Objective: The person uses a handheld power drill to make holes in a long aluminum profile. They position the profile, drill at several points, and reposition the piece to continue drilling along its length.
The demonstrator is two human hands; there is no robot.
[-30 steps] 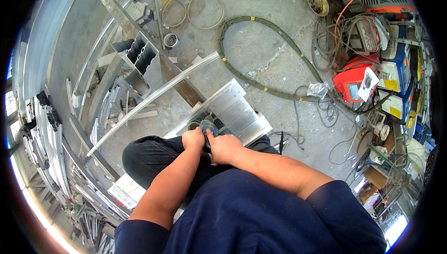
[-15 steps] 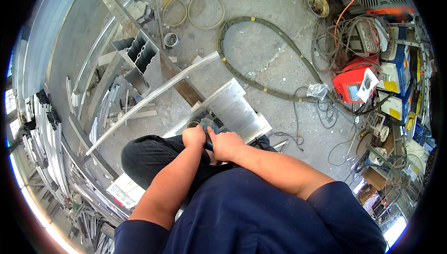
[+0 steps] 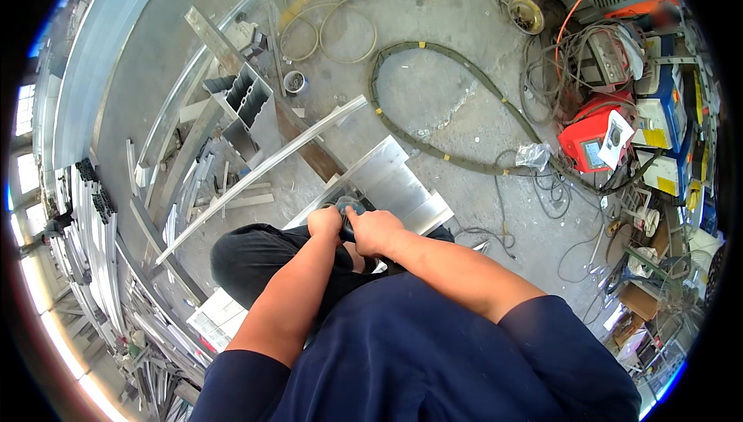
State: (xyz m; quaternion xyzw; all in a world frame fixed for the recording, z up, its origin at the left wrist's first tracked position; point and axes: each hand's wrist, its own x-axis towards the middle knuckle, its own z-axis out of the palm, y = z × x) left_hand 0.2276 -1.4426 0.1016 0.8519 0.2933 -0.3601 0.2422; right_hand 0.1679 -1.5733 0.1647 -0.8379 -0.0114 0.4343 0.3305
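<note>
Both hands are closed around a teal and black power tool (image 3: pixel 350 204), apparently an angle grinder, in front of my lap. My left hand (image 3: pixel 325 222) wraps its front end, and my right hand (image 3: pixel 374 230) grips the body behind, index finger stretched along it. Hands and legs hide much of the tool, and its working end cannot be made out. Just beyond and beneath it lies a wide silvery aluminium profile (image 3: pixel 398 181) with a stepped end, resting across a rusty steel beam (image 3: pixel 313 153).
A long thin metal bar (image 3: pixel 263 177) slants at the left, near an upright hollow profile (image 3: pixel 251 109). A dark hose (image 3: pixel 445 157) loops over the floor ahead. At the right stand a red machine (image 3: pixel 584 140) and tangled cables. Metal lengths (image 3: pixel 97 267) are piled far left.
The whole view has shifted slightly, so the surroundings sit a little lower and further right at the left side. Both hands keep their hold on the tool at the profile.
</note>
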